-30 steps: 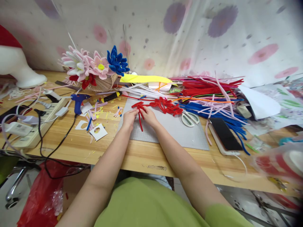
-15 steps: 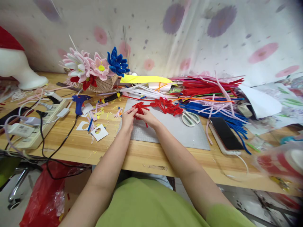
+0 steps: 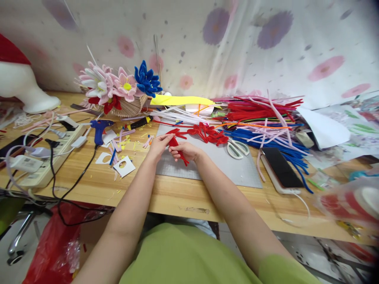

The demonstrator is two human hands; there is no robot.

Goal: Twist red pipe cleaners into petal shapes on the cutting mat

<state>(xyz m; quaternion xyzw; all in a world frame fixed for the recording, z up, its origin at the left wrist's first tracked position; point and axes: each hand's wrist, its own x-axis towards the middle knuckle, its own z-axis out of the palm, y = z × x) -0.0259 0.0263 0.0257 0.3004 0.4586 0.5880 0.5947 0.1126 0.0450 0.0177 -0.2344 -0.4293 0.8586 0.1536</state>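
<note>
Between my hands, over the grey mat, is a red fuzzy piece with loose ends pointing down to the right. The fingertips of my left hand pinch its upper left part. My right hand is closed around its lower part, with the ends sticking out beneath. Just behind my fingers lie red strips on the mat. A heap of bent red pieces sits to their right, beside scissors with pale handles.
Bundled red stems and blue stems lie behind the mat. A phone is at right. Left are a blue glue gun, scraps, cables and a power strip. Fuzzy flowers stand at the back.
My hands have tilted and moved slightly apart, with my right hand turned and a little lower. The held red piece now slants down to the right, and the strips behind show more.
</note>
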